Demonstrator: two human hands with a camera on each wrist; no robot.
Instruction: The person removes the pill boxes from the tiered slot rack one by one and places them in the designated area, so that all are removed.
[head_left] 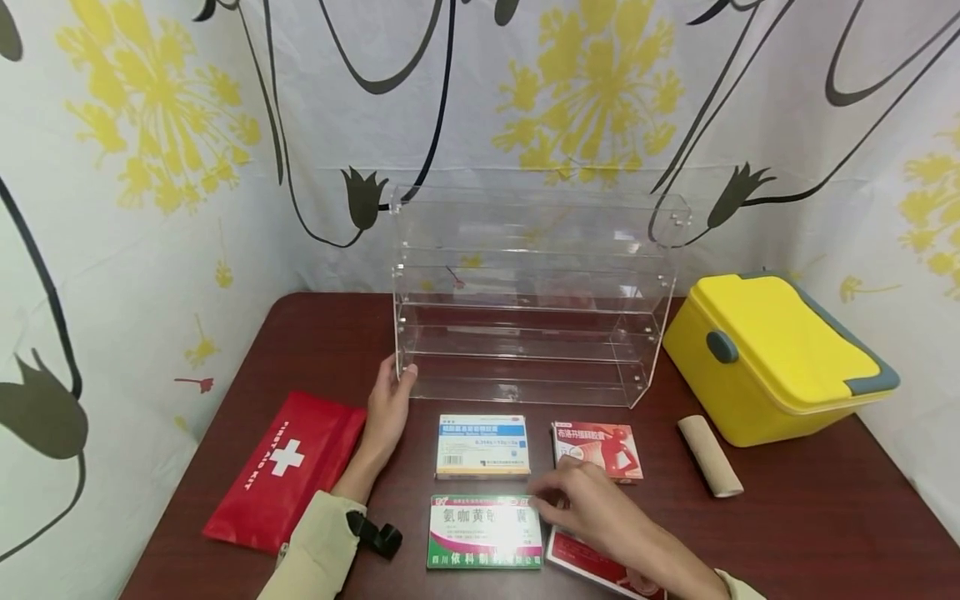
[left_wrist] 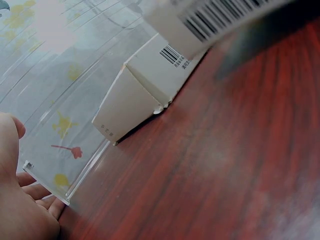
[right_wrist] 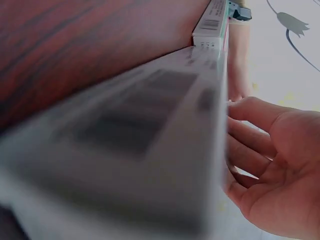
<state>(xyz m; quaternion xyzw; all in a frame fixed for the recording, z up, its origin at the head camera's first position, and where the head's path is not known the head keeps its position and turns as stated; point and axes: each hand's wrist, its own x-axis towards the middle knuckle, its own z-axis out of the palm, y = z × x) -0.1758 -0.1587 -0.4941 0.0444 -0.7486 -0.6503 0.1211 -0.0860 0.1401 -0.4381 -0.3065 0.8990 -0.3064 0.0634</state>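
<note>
At the lower left corner of a clear acrylic shelf (head_left: pixel 517 390), my left hand (head_left: pixel 386 417) grips the side panel. In the left wrist view its thumb is in front of the clear panel (left_wrist: pixel 75 150) and its fingers lie behind. My right hand (head_left: pixel 592 500), fingers loosely bent and holding nothing, hovers over the medicine boxes. It is nearest to a green-and-white box (head_left: pixel 480 533) and partly covers a dark red box (head_left: pixel 581 560) and a red-and-white box (head_left: pixel 611 442). A blue-and-white box (head_left: pixel 483 446) lies before the shelf. The right wrist view shows a blurred carton (right_wrist: pixel 125 175) beside the hand.
A red first aid kit pouch (head_left: pixel 292 467) lies left of my left forearm. To the right stand a yellow lidded box (head_left: pixel 780 350) and a brown cardboard tube (head_left: pixel 710 457). Patterned cloth (head_left: pixel 480 100) hangs behind the dark wooden table (head_left: pixel 322 342).
</note>
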